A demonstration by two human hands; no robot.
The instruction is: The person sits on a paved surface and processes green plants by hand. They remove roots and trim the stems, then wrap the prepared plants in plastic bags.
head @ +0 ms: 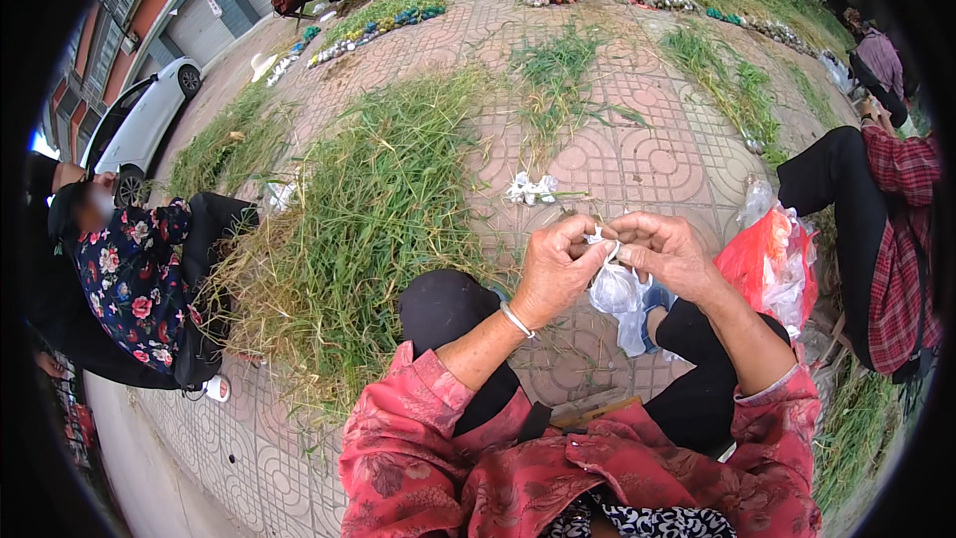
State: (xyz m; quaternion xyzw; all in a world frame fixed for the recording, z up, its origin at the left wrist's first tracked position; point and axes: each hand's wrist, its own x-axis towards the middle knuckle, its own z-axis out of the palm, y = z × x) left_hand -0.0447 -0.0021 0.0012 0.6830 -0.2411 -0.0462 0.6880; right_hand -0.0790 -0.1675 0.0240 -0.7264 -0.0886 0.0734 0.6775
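My left hand (559, 263) and my right hand (667, 248) meet in front of my knees. Between their fingertips they pinch the twisted neck of a thin white plastic bag (615, 288). Its rounded lower part hangs below my fingers, and what fills it cannot be made out. A loose tail of white plastic (631, 332) dangles beside my blue shoe (657, 302). Beyond my hands, a few small white plastic bundles (532, 188) lie on the paving with grass stems at them.
A large heap of cut grass (373, 217) lies left of my knee. At my right stands a red plastic bag (769, 261) stuffed with white bags. Seated people (134, 276) (896, 261) flank me. Farther off are rows of wrapped bundles (381, 33) and a white car (142, 123).
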